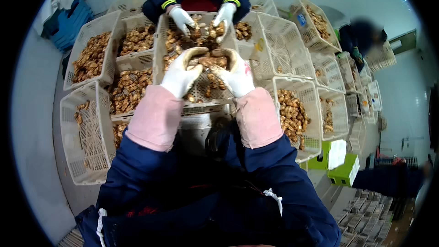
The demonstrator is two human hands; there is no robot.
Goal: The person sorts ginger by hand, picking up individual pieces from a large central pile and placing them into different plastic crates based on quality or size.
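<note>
My left hand [184, 72] and my right hand [232, 70] wear white gloves with stained fingertips. Together they grip a knobby brown ginger root [212, 61], one hand at each end. They hold it over a white perforated plastic crate [161, 51] directly before me. Loose ginger pieces [214, 81] lie on the crate's floor beneath my hands. Across the same crate, a co-worker's gloved hands [221, 20] hold more ginger, just beyond my fingertips. Pink sleeve covers reach from my wrists to mid-forearm.
Crates heaped with ginger [130, 91] flank me on the left, and another full crate [293, 118] stands at my right. A crate at far left [91, 140] holds a few pieces. Green-and-white boxes [344, 169] stand at right; another person [360, 41] works farther off.
</note>
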